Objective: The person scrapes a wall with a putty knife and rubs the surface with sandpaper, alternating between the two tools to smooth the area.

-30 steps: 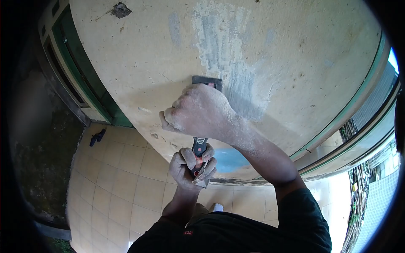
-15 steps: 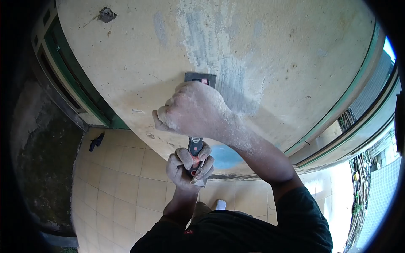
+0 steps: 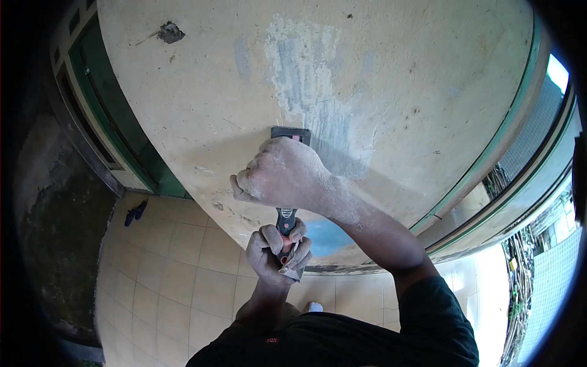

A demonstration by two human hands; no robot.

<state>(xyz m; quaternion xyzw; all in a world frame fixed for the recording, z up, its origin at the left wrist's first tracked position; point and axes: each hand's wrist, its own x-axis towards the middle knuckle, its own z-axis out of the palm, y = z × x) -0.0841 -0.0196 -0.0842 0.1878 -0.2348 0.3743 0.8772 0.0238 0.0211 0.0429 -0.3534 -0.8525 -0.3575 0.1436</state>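
Two dusty hands clasp one flat-headed hand tool (image 3: 286, 219): the left hand (image 3: 266, 249) grips its handle, the right hand (image 3: 286, 174) clenches over its neck, its head beyond the right knuckles, against the wall (image 3: 422, 79).

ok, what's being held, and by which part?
A dark flat-headed tool: left hand around its lower handle, right hand closed over it just below the head.

The wall (image 3: 397, 73) is cream, flecked with brown and streaked grey and white, with a pale blue patch (image 3: 329, 237) low down. Beige tiles (image 3: 177, 275) form a grid. The door (image 3: 116, 104) is dark green, the shirt (image 3: 354, 342) seemingly black with a small red mark (image 3: 272, 341). The tool (image 3: 285, 223) is black and orange-red.
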